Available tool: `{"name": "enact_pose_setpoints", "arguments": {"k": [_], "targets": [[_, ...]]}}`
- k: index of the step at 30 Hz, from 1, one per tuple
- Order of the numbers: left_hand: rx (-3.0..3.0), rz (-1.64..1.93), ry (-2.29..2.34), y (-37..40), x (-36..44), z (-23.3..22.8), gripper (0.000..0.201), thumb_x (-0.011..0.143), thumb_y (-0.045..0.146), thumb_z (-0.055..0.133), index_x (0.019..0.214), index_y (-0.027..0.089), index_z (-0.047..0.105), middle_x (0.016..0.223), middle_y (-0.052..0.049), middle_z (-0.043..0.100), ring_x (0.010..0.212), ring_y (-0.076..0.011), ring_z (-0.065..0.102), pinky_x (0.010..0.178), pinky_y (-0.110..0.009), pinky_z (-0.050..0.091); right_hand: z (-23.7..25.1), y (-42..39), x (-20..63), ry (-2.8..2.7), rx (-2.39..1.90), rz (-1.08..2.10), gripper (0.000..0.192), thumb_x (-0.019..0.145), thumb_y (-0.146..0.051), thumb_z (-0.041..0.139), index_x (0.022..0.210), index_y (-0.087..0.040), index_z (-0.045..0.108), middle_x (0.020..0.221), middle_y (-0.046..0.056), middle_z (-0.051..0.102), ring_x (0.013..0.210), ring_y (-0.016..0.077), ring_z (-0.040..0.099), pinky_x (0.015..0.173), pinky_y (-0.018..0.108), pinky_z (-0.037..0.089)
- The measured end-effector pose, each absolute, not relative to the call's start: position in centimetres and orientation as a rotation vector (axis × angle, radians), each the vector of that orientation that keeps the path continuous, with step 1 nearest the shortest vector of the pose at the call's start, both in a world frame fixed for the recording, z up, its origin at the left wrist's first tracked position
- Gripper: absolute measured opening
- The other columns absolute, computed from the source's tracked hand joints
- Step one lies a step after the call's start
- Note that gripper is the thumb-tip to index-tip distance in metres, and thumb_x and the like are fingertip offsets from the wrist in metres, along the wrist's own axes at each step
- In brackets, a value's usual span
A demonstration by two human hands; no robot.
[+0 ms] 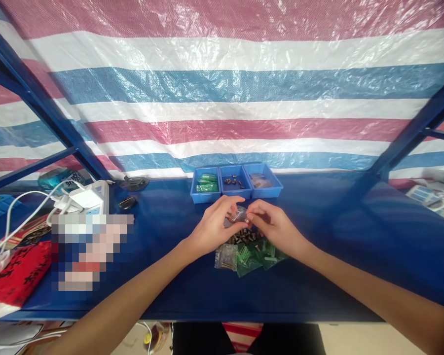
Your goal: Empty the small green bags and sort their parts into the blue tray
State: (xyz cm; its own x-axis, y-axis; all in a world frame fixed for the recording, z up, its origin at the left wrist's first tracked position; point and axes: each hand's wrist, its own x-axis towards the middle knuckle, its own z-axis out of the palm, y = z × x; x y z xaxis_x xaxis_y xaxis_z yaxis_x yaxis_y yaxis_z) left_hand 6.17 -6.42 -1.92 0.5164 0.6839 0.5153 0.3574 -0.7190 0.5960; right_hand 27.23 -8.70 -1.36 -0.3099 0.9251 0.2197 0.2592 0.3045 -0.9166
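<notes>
Between my two hands is a small clear plastic bag [239, 215]; its contents are too small to name. My left hand [219, 220] curls round its left side, thumb below and fingers above. With bent fingertips, my right hand [268, 220] pinches the bag's right edge. Below them on the blue table lies a pile of small dark metal screws [246, 235], partly hidden by the hands. Closer to me are a clear bag [226, 257] with brass-coloured pieces and green bags [249, 259] holding pale green plastic pieces.
Behind my hands stand three blue bins: the left bin [205, 198] has green bags, the middle bin [237, 194] dark screws, the right bin [266, 192] clear bags. Leftward are a power strip [102, 195], white cables, a black mouse [128, 203] and a red bag [20, 273].
</notes>
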Motion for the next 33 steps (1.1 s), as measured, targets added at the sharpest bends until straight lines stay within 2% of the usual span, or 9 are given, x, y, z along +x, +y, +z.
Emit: {"name": "enact_pose_setpoints", "arguments": {"k": [3, 7, 9, 11, 14, 17, 22, 28, 33], "targets": [[2.509, 0.997, 0.920, -6.3, 5.7, -1.8, 0.060, 0.088, 0.035, 0.077, 0.139, 0.028, 0.046, 0.118, -0.007, 0.054, 0.096, -0.0203, 0.062, 0.076, -0.031, 0.059, -1.7, -8.4, 27.3, -1.664, -1.091, 1.058, 0.025, 0.095, -0.046, 0.063, 0.095, -0.021, 0.060, 0.076, 0.001, 0.069, 0.063, 0.0171, 0.062, 0.053, 0.028, 0.046], [2.800, 0.920, 0.917, -6.3, 5.2, -1.7, 0.027, 0.097, 0.030, 0.062, 0.123, 0.027, 0.059, 0.115, -0.007, 0.049, 0.088, -0.0166, 0.059, 0.068, -0.026, 0.054, -2.0, -8.3, 27.4, -1.619, -1.075, 1.089, 0.027, 0.094, -0.045, 0.065, 0.106, -0.022, 0.059, 0.078, 0.002, 0.071, 0.065, 0.0180, 0.064, 0.054, 0.028, 0.048], [2.907, 0.932, 0.862, -6.3, 5.1, -1.8, 0.018, 0.101, 0.026, 0.052, 0.115, 0.025, 0.064, 0.110, -0.006, 0.050, 0.081, -0.0140, 0.057, 0.066, -0.025, 0.051, -2.1, -8.4, 27.4, -1.620, -1.053, 1.093, 0.026, 0.096, -0.043, 0.065, 0.110, -0.023, 0.058, 0.079, 0.001, 0.071, 0.067, 0.0181, 0.065, 0.055, 0.028, 0.049], [2.955, 0.988, 0.813, -6.3, 5.1, -2.0, 0.019, 0.103, 0.025, 0.048, 0.111, 0.023, 0.065, 0.107, -0.007, 0.053, 0.079, -0.0136, 0.057, 0.066, -0.025, 0.049, -2.2, -8.4, 27.5, -1.635, -1.032, 1.071, 0.024, 0.097, -0.041, 0.063, 0.111, -0.023, 0.057, 0.079, 0.001, 0.070, 0.069, 0.0184, 0.065, 0.056, 0.028, 0.050], [2.968, 1.097, 0.809, -6.3, 5.2, -2.1, 0.019, 0.104, 0.026, 0.049, 0.106, 0.020, 0.067, 0.102, -0.008, 0.059, 0.088, -0.0172, 0.059, 0.071, -0.027, 0.051, -2.2, -8.5, 27.6, -1.747, -1.018, 1.017, 0.018, 0.102, -0.039, 0.053, 0.106, -0.023, 0.060, 0.082, 0.002, 0.069, 0.071, 0.0184, 0.065, 0.056, 0.028, 0.050], [2.930, 1.160, 0.810, -6.3, 5.3, -2.0, 0.018, 0.103, 0.025, 0.051, 0.102, 0.019, 0.068, 0.098, -0.008, 0.063, 0.092, -0.0196, 0.059, 0.079, -0.032, 0.052, -2.0, -8.7, 27.5, -1.903, -1.041, 0.888, 0.027, 0.106, -0.035, 0.040, 0.101, -0.023, 0.063, 0.084, 0.004, 0.069, 0.071, 0.0183, 0.065, 0.056, 0.029, 0.050], [2.748, 1.213, 0.772, -6.4, 5.5, -2.0, 0.017, 0.103, 0.025, 0.053, 0.100, 0.019, 0.069, 0.096, -0.008, 0.069, 0.091, -0.0198, 0.062, 0.081, -0.034, 0.054, -1.4, -8.9, 27.3, -2.062, -1.050, 0.602, 0.016, 0.102, -0.033, 0.052, 0.106, -0.024, 0.064, 0.096, 0.006, 0.070, 0.079, 0.0205, 0.066, 0.061, 0.031, 0.050], [2.580, 1.237, 0.804, -6.8, 6.1, -2.0, 0.020, 0.103, 0.028, 0.055, 0.116, 0.021, 0.067, 0.093, -0.005, 0.071, 0.088, -0.0177, 0.066, 0.080, -0.031, 0.054, -1.2, -9.1, 27.4, -2.119, -1.025, 0.426, 0.017, 0.105, -0.027, 0.046, 0.099, -0.023, 0.063, 0.092, 0.006, 0.065, 0.071, 0.0190, 0.060, 0.059, 0.031, 0.046], [2.558, 1.261, 0.831, -7.2, 6.3, -1.7, 0.015, 0.101, 0.026, 0.055, 0.105, 0.019, 0.069, 0.094, -0.006, 0.073, 0.089, -0.0183, 0.067, 0.082, -0.032, 0.055, -1.3, -9.2, 27.0, -2.138, -0.978, 0.340, 0.015, 0.105, -0.024, 0.044, 0.098, -0.023, 0.057, 0.096, 0.008, 0.060, 0.082, 0.0216, 0.060, 0.069, 0.033, 0.050]]}}
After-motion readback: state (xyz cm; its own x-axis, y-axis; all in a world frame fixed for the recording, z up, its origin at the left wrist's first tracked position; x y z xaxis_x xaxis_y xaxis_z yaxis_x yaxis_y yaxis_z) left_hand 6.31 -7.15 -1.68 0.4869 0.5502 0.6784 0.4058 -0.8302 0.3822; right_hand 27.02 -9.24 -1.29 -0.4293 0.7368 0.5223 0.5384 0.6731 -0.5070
